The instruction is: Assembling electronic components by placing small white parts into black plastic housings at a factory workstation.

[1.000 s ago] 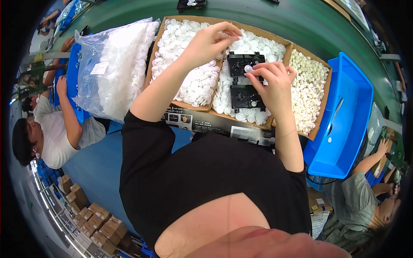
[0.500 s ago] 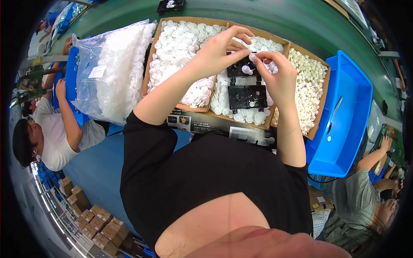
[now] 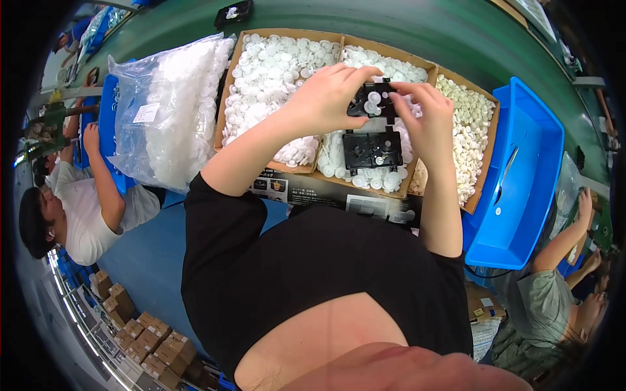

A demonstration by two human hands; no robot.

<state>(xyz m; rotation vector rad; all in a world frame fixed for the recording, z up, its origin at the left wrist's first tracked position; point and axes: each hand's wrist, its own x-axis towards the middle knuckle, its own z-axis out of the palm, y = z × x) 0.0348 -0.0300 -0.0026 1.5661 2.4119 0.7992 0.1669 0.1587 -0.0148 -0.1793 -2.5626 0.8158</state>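
Note:
Two black plastic housings lie one beyond the other over a box of white plastic gears (image 3: 332,156). White gears (image 3: 373,103) sit in the farther housing (image 3: 362,92). My left hand (image 3: 329,101) is closed on that housing's left side, thumb at the near corner and fingers over the far edge. At its right edge, my right hand (image 3: 427,117) grips with thumb and index finger, close to a small white part. The nearer housing (image 3: 358,153) has small pale and metal parts in it, and neither hand touches it. My fingers hide parts of the farther housing's edges.
Left of the housings is a carton of white gears (image 3: 270,85), then a clear bag of white parts (image 3: 186,104). Cream-coloured parts (image 3: 471,130) fill a carton at right, beside a blue bin (image 3: 531,163). Another black housing (image 3: 233,13) lies on the green surface beyond. Co-workers sit both sides.
Both hands have come down from holding a small white gear above the farther housing to gripping that housing's sides. The distant black housing has shifted left.

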